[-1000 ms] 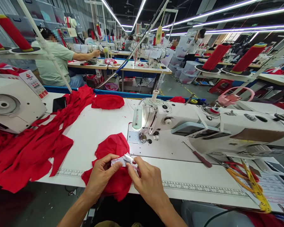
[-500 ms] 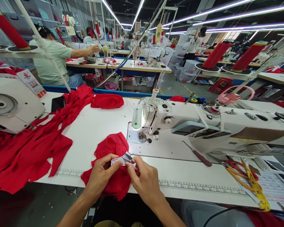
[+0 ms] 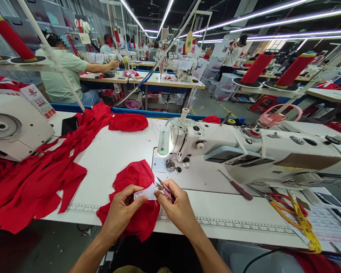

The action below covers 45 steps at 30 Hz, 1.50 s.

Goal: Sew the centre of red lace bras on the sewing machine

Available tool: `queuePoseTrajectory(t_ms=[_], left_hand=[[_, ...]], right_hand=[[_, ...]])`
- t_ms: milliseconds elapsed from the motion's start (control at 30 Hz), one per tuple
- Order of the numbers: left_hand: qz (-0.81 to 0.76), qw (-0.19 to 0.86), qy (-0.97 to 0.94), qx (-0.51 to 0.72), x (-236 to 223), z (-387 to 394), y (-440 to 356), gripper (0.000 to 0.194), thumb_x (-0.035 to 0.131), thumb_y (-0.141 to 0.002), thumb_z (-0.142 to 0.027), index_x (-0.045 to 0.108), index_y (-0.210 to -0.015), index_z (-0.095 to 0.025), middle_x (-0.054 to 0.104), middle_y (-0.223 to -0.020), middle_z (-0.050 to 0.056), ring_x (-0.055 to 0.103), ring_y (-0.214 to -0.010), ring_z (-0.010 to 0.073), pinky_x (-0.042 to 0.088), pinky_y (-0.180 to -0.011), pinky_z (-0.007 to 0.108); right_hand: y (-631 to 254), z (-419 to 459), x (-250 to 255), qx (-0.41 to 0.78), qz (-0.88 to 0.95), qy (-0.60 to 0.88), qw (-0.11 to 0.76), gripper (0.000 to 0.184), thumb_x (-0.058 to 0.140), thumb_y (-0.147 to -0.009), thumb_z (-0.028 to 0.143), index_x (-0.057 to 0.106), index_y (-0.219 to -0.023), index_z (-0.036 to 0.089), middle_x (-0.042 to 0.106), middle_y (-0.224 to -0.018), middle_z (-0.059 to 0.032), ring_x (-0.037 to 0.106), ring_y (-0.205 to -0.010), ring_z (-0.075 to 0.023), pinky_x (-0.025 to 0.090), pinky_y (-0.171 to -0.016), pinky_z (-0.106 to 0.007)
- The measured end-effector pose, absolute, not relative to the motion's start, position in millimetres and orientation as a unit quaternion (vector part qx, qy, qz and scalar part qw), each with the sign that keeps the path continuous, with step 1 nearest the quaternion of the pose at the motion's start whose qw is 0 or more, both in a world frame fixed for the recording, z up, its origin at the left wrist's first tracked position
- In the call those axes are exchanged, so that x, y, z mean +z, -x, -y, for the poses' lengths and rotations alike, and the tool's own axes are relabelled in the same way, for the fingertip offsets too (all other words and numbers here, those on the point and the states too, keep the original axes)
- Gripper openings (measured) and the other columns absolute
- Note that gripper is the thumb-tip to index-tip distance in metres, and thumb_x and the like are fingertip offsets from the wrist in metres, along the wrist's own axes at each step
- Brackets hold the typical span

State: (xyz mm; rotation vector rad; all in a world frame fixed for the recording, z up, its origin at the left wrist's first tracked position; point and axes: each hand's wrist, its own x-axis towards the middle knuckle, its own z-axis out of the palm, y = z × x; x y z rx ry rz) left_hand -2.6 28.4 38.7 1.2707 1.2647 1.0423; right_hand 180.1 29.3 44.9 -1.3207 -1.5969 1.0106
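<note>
Between thumb and fingers, my left hand (image 3: 124,204) pinches the left end of a small white piece with a marked edge (image 3: 146,192); I cannot tell if it is paper or fabric. Closed round a pair of small pink-handled thread snips (image 3: 166,190) is my right hand (image 3: 176,204). Its blades point up and left, and the right thumb and fingertip touch the white piece's right end. Red fabric (image 3: 133,175) lies bunched under and behind both hands, draping over the table's front edge. The sewing machine's needle area (image 3: 168,163) is just beyond.
A long heap of red fabric strips (image 3: 53,170) covers the left side. The white sewing machine (image 3: 244,148) spans the right. A maroon-handled pointed tool (image 3: 241,190), orange-handled scissors (image 3: 285,214) and a yellow tape measure (image 3: 308,231) lie at right. A person in pale green (image 3: 61,74) sits beyond.
The snips' blades have swung off the white piece to its right, and more of that piece shows. My right hand has shifted slightly right; the left hand has barely moved.
</note>
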Motion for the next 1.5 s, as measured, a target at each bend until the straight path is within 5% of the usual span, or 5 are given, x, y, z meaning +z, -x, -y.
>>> queuePoseTrajectory(t_ms=[400, 733, 1000, 1133, 1500], left_hand=[[-0.587, 0.392, -0.514, 0.487, 73, -40, 16, 0.03, 0.072, -0.079, -0.049, 0.072, -0.09, -0.021, 0.069, -0.082, -0.001, 0.061, -0.077, 0.0163, 0.047, -0.07, 0.024], [-0.5, 0.425, -0.655, 0.375, 72, -90, -13, 0.04, 0.057, -0.088, -0.053, 0.07, -0.103, -0.018, 0.072, -0.085, 0.003, 0.064, -0.076, 0.0184, 0.052, -0.071, 0.028], [-0.418, 0.327, -0.819, 0.217, 47, -77, 80, 0.06, 0.083, -0.072, -0.044, 0.066, -0.128, -0.028, 0.063, -0.137, 0.009, 0.053, -0.13, 0.0319, 0.044, -0.109, 0.043], [-0.393, 0.196, -0.866, 0.24, 31, -63, 80, 0.021, 0.058, -0.094, -0.034, 0.073, -0.106, -0.027, 0.072, -0.116, 0.007, 0.064, -0.11, 0.0254, 0.049, -0.098, 0.038], [-0.522, 0.196, -0.809, 0.187, 98, -111, 38, 0.034, 0.048, -0.094, -0.047, 0.064, -0.078, -0.022, 0.061, -0.066, 0.0, 0.056, -0.059, 0.0177, 0.045, -0.059, 0.027]], right_hand=[[-256, -38, 19, -0.235, 0.679, 0.664, 0.209, 0.027, 0.046, -0.103, 0.032, 0.066, -0.102, 0.013, 0.069, -0.092, -0.0158, 0.062, -0.085, -0.0297, 0.043, -0.069, -0.037], [-95, 22, -2, 0.017, 0.819, 0.47, 0.329, 0.021, 0.064, -0.09, 0.04, 0.059, -0.086, 0.021, 0.062, -0.08, -0.007, 0.058, -0.072, -0.0257, 0.05, -0.063, -0.04], [-204, 30, 31, 0.392, 0.661, 0.412, 0.489, 0.026, 0.045, -0.101, 0.042, 0.056, -0.084, 0.025, 0.058, -0.079, -0.0022, 0.057, -0.071, -0.0188, 0.049, -0.061, -0.028], [-259, 39, 47, 0.43, 0.5, 0.462, 0.593, 0.03, 0.059, -0.095, 0.05, 0.059, -0.082, 0.023, 0.053, -0.073, -0.0005, 0.052, -0.064, -0.0159, 0.044, -0.056, -0.025], [-339, -6, 73, 0.386, 0.482, 0.642, 0.455, 0.042, 0.069, -0.079, 0.061, 0.063, -0.079, 0.02, 0.064, -0.072, -0.0052, 0.06, -0.062, -0.0204, 0.053, -0.059, -0.034]])
